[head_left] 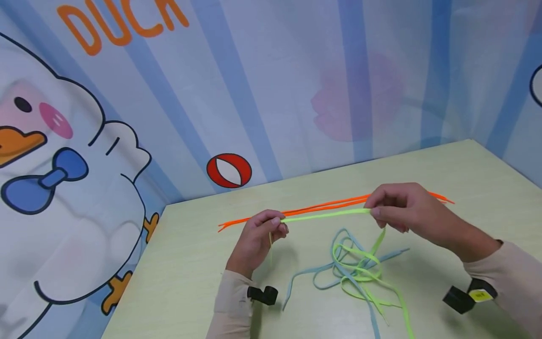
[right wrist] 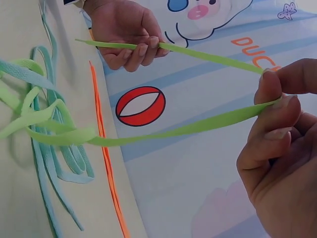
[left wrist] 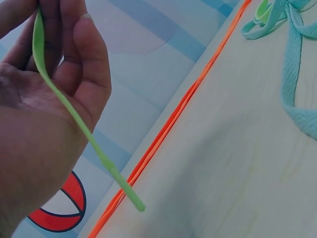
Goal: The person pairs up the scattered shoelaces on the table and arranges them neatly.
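A yellow-green shoelace (head_left: 326, 215) is stretched between my two hands above the table. My left hand (head_left: 261, 230) pinches it near one end, and the tipped end (left wrist: 126, 188) dangles below the palm in the left wrist view. Thumb and fingers of my right hand (head_left: 402, 207) pinch the same lace farther along. From there it runs down into a loose tangle with a light blue shoelace (head_left: 309, 270) on the table. Behind the hands, an orange shoelace (head_left: 313, 207) lies doubled in a long line, partly hidden by both hands.
The pale wooden table (head_left: 169, 282) meets a printed backdrop (head_left: 288, 94) at its rear edge. A duck figure, orange letters and a red ball are printed on that backdrop. Each wrist carries a small black camera, such as the right one (head_left: 461, 299).
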